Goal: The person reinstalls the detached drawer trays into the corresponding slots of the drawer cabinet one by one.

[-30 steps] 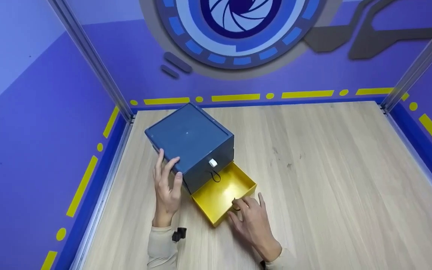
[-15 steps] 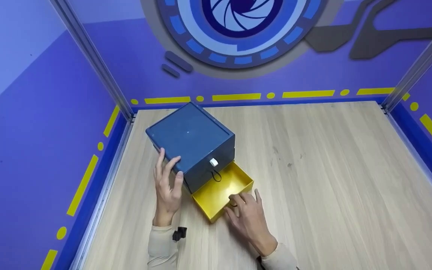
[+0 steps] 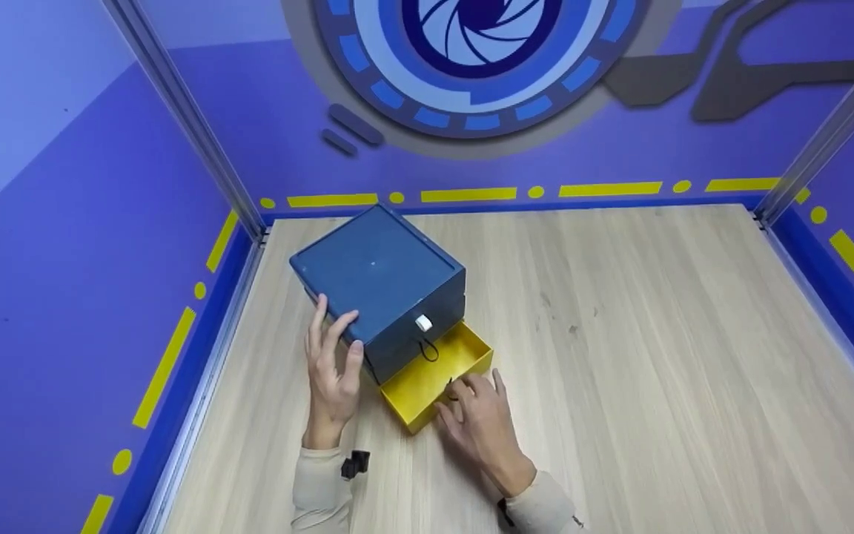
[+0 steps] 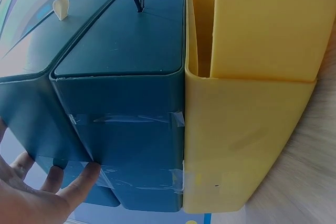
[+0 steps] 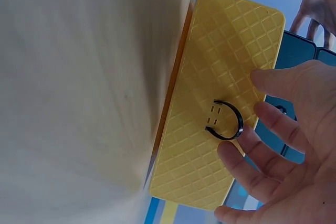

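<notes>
A stack of dark blue drawers (image 3: 375, 271) stands over a yellow drawer (image 3: 438, 374) that sticks partway out at the bottom. My left hand (image 3: 333, 378) rests spread against the cabinet's left side, fingertips reaching its top edge. In the left wrist view, the fingers (image 4: 81, 182) touch the lower blue side panel. My right hand (image 3: 482, 423) is at the yellow drawer's front, with fingertips on the panel around a black loop handle (image 5: 239, 124). Its thumb lies by the panel's edge in the right wrist view, and the fingers are loosely bent, not wrapped round the loop.
A white knob (image 3: 423, 322) and another black loop (image 3: 429, 350) are on the blue fronts. The wood-grain table (image 3: 620, 356) extends to the right. Purple-blue walls (image 3: 197, 148) with metal corner posts enclose it at the back and sides.
The yellow drawer has slid further into the cabinet, with my right hand moving up and left along with its front. My left hand stays in place on the cabinet.
</notes>
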`<control>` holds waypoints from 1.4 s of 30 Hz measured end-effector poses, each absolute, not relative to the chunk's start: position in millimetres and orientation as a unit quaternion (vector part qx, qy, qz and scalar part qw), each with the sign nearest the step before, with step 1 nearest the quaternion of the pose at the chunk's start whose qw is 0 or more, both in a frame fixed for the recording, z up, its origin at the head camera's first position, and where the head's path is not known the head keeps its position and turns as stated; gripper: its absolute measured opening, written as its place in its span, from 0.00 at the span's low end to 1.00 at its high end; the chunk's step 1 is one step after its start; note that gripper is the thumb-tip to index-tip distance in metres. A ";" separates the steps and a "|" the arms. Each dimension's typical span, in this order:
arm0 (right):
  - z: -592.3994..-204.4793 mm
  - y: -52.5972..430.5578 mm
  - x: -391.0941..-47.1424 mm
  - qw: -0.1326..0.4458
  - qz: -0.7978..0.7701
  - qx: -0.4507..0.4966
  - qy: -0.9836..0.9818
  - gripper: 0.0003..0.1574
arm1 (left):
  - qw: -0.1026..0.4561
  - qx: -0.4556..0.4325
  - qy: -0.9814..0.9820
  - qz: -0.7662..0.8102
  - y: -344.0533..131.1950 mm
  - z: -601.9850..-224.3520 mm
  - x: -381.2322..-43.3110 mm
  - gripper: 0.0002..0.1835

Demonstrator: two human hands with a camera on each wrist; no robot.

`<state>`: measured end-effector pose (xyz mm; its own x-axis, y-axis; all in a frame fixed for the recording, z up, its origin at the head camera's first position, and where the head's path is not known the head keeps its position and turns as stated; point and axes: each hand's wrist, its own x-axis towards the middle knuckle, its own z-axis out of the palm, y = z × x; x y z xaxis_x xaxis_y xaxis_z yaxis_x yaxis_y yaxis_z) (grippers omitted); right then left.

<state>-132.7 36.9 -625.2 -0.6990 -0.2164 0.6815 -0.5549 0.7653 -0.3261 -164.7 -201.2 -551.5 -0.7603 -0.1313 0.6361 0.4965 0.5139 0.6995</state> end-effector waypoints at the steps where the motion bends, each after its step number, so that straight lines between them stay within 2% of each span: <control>1: -625.7 35.7 -133.7 0.319 0.264 0.219 -0.883 0.22 | 0.326 -0.113 -0.805 -0.481 -201.2 -551.8 -164.4 0.24; 11: -624.4 24.0 -145.3 0.303 0.264 0.218 -0.889 0.19 | 0.324 -0.115 -0.804 -0.486 -201.3 -552.8 -164.6 0.25; 25: -624.5 12.0 -156.3 0.291 0.268 0.232 -0.889 0.21 | 0.323 -0.113 -0.806 -0.484 -201.2 -552.2 -163.3 0.24; 42: -623.4 0.4 -164.1 0.231 0.261 0.220 -0.911 0.23 | 0.329 -0.112 -0.802 -0.485 -199.8 -552.8 -165.0 0.24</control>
